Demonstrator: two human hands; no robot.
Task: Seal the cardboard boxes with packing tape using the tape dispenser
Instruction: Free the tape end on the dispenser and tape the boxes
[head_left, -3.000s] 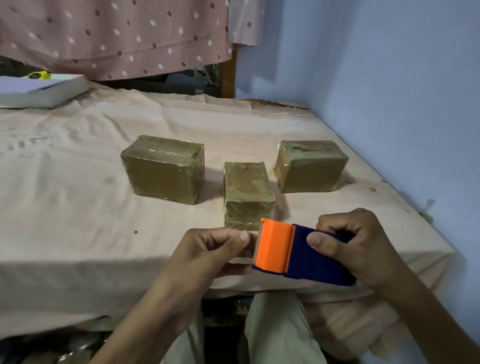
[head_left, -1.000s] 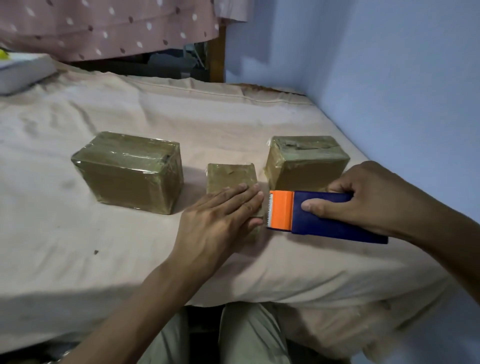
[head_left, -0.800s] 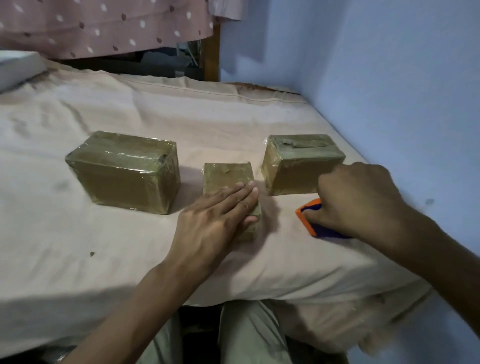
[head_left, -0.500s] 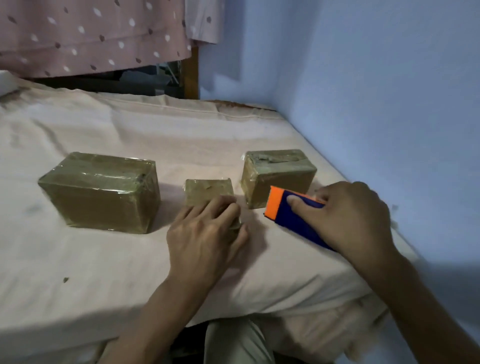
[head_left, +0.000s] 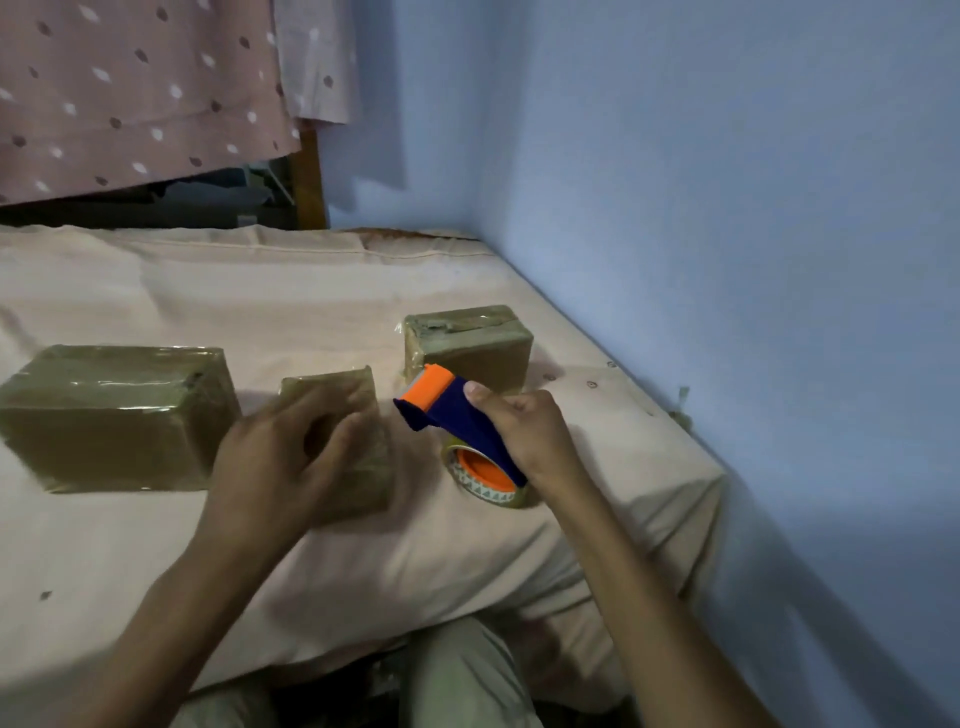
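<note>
Three tape-wrapped cardboard boxes sit on the cloth-covered bed (head_left: 322, 291): a large box (head_left: 111, 415) at the left, a small box (head_left: 343, 387) in the middle, another box (head_left: 470, 345) at the right. My left hand (head_left: 291, 462) grips the small middle box with curled fingers and hides most of it; the hand is blurred. My right hand (head_left: 524, 431) holds the blue and orange tape dispenser (head_left: 447, 408) tilted just right of the small box, its orange end up. The tape roll (head_left: 480, 475) shows under the hand.
A blue wall (head_left: 727, 234) runs close along the bed's right side. A dotted pink cloth (head_left: 140, 88) hangs behind the bed, beside a wooden post (head_left: 309, 182). The bed's front edge drops off just in front of my hands, above my knees.
My left hand went from lying flat on the small box to gripping it. My right hand tipped the dispenser up on its side, so the tape roll now shows.
</note>
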